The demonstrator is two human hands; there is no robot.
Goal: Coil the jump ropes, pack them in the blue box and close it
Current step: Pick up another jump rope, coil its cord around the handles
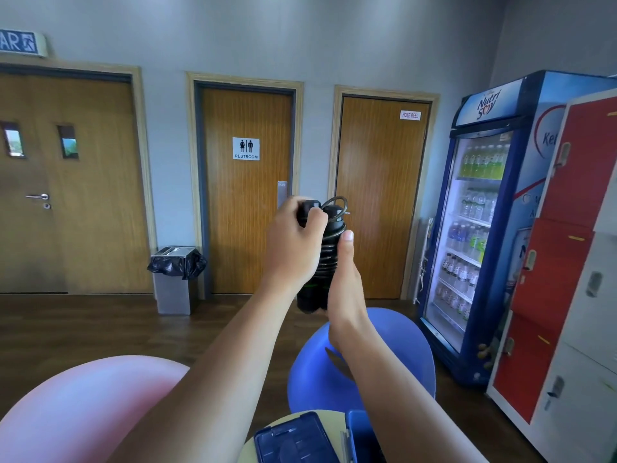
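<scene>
I hold a black jump rope [325, 259] up at chest height, its two handles side by side with the cord wound round them in tight turns. My left hand [293, 243] grips the top of the handles, fingers curled over the caps. My right hand [345, 282] grips the bundle from the right, thumb pointing up along the coils. A short loop of cord sticks out at the top. The blue box [293, 439] lies open at the bottom edge on a small round table [263, 432]; its inside is mostly hidden by my right forearm.
A pink exercise ball [83, 409] sits at lower left and a blue one [394, 355] under my right arm. Ahead are three wooden doors, with a bin [175, 279] by the restroom door. A drinks fridge [480, 228] and red-and-white lockers [567, 262] line the right wall.
</scene>
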